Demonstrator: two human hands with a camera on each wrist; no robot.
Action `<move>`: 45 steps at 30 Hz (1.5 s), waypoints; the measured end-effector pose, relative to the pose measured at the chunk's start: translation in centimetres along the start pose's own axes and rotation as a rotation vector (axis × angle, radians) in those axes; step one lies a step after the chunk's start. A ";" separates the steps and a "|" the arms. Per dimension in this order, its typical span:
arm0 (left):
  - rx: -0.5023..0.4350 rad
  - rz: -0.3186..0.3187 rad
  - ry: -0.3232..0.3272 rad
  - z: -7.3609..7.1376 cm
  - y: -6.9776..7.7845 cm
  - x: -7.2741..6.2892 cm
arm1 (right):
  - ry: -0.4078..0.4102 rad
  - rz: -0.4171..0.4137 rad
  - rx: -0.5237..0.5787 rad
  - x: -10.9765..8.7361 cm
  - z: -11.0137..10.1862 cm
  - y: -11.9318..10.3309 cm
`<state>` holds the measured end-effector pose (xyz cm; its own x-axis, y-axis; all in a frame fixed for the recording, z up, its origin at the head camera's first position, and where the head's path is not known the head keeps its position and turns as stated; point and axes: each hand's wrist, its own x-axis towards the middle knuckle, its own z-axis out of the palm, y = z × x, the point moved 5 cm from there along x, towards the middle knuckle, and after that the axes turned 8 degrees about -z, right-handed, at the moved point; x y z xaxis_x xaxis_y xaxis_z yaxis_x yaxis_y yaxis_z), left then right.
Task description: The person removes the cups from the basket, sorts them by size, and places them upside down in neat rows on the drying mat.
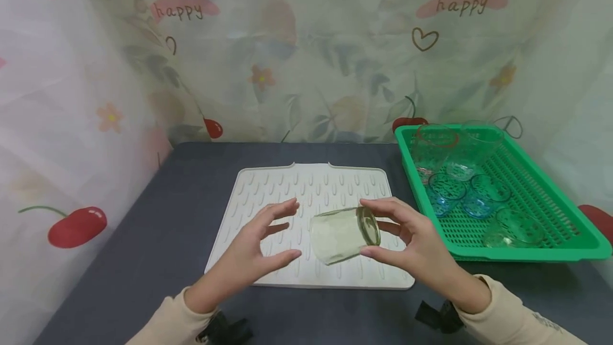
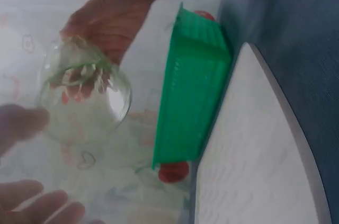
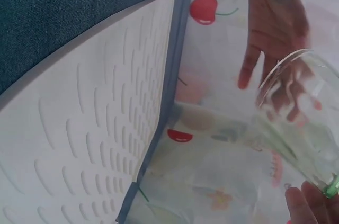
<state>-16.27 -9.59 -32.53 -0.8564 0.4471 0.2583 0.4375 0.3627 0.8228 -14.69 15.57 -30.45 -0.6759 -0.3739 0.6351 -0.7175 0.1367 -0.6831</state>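
Note:
A clear, green-tinted drinking glass (image 1: 337,236) lies tilted on its side in the air over the white ridged mat (image 1: 268,185). My right hand (image 1: 416,233) pinches it at the thick base between thumb and fingers. To the left of the glass, my left hand (image 1: 258,244) is spread with fingers apart, facing the glass's mouth and holding nothing. In the left wrist view, a gap shows between the left fingers and the glass (image 2: 85,102). The right wrist view has the glass (image 3: 302,118) at its right edge, with the left hand (image 3: 278,33) beyond its mouth.
A green plastic basket (image 1: 565,201) stands at the right on the dark table (image 1: 158,217). Inside are two blue glasses (image 1: 447,188), a clear glass (image 1: 517,228) and two taller glasses (image 1: 433,145) at the back. Patterned curtains (image 1: 325,52) hang behind and at both sides.

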 end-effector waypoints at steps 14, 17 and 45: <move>0.824 -0.121 0.063 -2.1 -5.9 -3.9 | -0.045 0.006 -0.127 5.0 -0.9 -0.3; 0.872 -0.130 0.054 -2.1 -7.0 -4.6 | -0.060 0.025 -0.155 6.1 -0.7 -0.2; 0.822 -0.328 -0.169 -1.1 -11.4 -6.4 | -0.101 0.313 -0.148 11.4 4.9 8.4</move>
<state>-16.03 -17.46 -43.04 -0.9496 0.3083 -0.0570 0.2913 0.9347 0.2037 -27.60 7.92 -30.72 -0.8519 -0.3810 0.3593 -0.4999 0.3871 -0.7748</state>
